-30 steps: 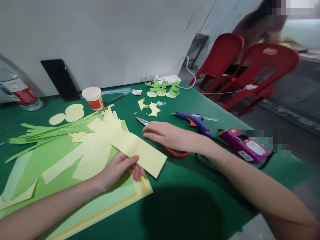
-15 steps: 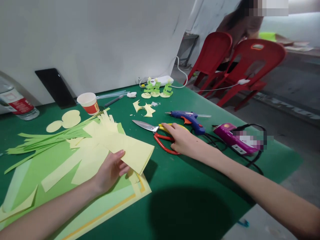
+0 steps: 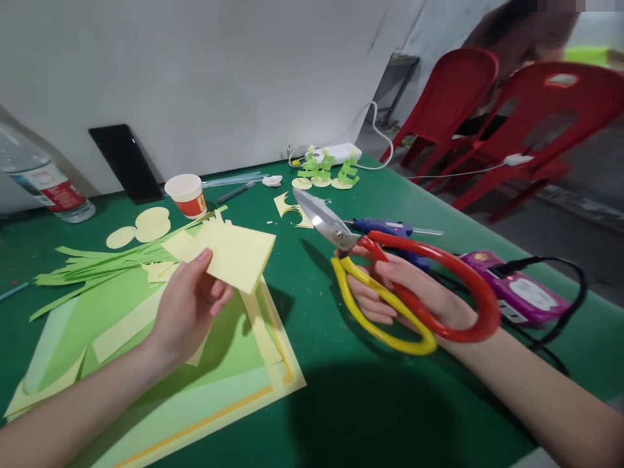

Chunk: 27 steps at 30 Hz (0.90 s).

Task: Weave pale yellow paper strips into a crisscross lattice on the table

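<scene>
Since the earlier frame, the scissors have left the surface and are raised in your right hand; the yellow paper is also lifted and drawn closer to you.

Hands: your right hand is closed about the scissors near the pivot, fingers not seated fully in the loops; the blades appear together. Your left hand pinches the yellow paper, thumb on top, above the stacked sheets. Paper and blades are apart.

Done, as far as shown: three small green figures stand on pale round bases at the rear. Loose pale discs lie near the paper cup, and green strips are cut and bunched at left. Offcuts with curved edges lie behind the scissors.

Outstanding, in my judgement: the yellow paper, seemingly layered, shows no fresh cut on its visible straight edges. The loose discs carry no figures. The glue gun lies unheld beyond your right hand.
</scene>
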{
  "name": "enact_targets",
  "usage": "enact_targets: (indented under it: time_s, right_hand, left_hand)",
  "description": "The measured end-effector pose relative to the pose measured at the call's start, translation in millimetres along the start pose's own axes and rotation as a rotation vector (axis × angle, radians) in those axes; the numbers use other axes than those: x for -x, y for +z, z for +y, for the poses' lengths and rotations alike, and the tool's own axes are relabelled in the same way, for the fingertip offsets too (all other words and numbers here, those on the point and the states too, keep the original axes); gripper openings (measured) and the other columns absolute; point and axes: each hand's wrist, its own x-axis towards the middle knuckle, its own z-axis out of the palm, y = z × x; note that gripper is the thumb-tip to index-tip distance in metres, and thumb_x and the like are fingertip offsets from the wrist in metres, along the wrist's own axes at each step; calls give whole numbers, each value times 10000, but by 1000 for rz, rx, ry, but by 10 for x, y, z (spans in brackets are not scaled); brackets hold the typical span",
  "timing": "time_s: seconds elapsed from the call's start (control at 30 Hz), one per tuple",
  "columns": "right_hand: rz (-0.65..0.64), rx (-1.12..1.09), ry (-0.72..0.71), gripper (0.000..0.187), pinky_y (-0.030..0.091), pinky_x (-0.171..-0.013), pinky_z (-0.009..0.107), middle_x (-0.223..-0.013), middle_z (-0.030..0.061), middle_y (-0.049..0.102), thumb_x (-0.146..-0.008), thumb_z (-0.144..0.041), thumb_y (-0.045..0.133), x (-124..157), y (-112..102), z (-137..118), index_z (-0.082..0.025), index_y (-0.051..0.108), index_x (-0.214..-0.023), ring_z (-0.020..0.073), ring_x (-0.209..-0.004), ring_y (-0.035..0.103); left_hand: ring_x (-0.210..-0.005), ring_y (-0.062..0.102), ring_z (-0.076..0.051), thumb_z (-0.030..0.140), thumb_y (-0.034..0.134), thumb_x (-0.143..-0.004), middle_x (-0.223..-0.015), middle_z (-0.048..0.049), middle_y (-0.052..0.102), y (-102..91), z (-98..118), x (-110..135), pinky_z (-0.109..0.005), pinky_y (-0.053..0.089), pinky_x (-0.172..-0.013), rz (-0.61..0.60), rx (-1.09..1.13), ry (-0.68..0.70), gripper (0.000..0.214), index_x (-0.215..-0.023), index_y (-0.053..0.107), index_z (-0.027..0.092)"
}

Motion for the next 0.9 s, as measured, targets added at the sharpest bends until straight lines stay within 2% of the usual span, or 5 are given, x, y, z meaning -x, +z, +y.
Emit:
enact_targets:
  time_s: [0.1, 0.2, 0.3, 0.47, 0.9]
  right_hand:
    - [-32, -21, 31, 218, 415, -415, 183, -577, -32, 564, -800, -261, 494, 13, 47, 20, -188, 451, -1001, 66, -403, 486]
    - [-77, -101, 40, 476, 502, -676, 247, -832, 29, 661, -701, -101, 498, 9, 90, 71, -202, 380, -1151, 132, -755, 645]
    - [-224, -148, 24, 607, 429, -900, 377, -1097, 61, 619, -635, -27, 486, 13, 104, 128, -236, 349, -1187, 189, -1045, 577]
    - [-544, -218, 164, 316, 468, -647, 340, -1002, 151, 658, -792, -206, 396, 77, 69, 182, -195, 398, -1108, 229, -746, 670]
    - [-584, -142, 309, 304, 456, -576, 308, -980, 170, 665, -792, -258, 366, 67, 53, 191, -178, 391, -1083, 218, -668, 667]
  left_hand:
    - [-361, 388, -28, 229, 447, -882, -440, 54, 431, -31, -12, -103, -108, 321, -358, 22, -3, 4, 265, -643, 525, 144]
    - [-358, 384, -26, 215, 436, -885, -443, 53, 432, -66, -27, -177, -114, 317, -362, 24, -16, 13, 276, -625, 493, 143]
    - [-350, 380, -27, 220, 436, -884, -439, 50, 431, -99, -37, -216, -125, 327, -373, 25, -28, 16, 294, -600, 461, 147]
    - [-352, 373, -30, 225, 422, -888, -444, 44, 433, -102, -39, -234, -132, 314, -371, 27, -28, 19, 285, -617, 473, 150]
    - [-375, 400, -47, 224, 401, -901, -450, 33, 491, -114, -84, -189, -139, 333, -382, -16, -24, -41, 254, -703, 537, 141]
